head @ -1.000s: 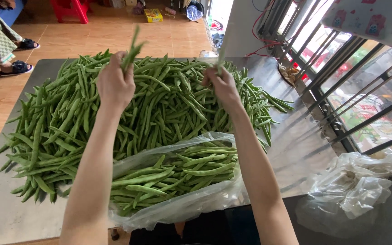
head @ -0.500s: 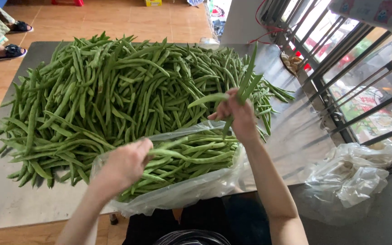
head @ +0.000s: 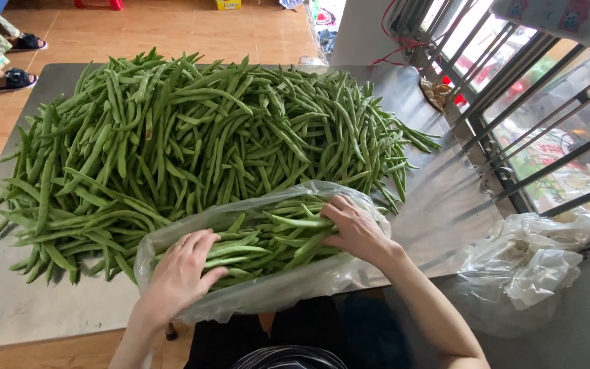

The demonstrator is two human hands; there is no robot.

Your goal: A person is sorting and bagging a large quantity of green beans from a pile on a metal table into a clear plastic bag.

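A large pile of green beans [head: 192, 130] covers a steel table [head: 8, 307]. At the near edge lies an open clear plastic bag [head: 274, 290] holding several beans [head: 268, 236]. My left hand [head: 182, 273] rests inside the bag with its fingers spread flat on the beans at the left. My right hand [head: 353, 229] lies on the beans at the bag's right end, fingers curled over a few pods. Whether it grips them I cannot tell.
Crumpled clear plastic bags [head: 527, 273] lie to the right of the table. A barred window [head: 534, 102] runs along the right side. A person's feet in dark sandals [head: 9, 78] stand on the wooden floor at the far left.
Both hands have come down from above the pile into the bag. The beans that my right hand held up half a second ago now lie in the bag.
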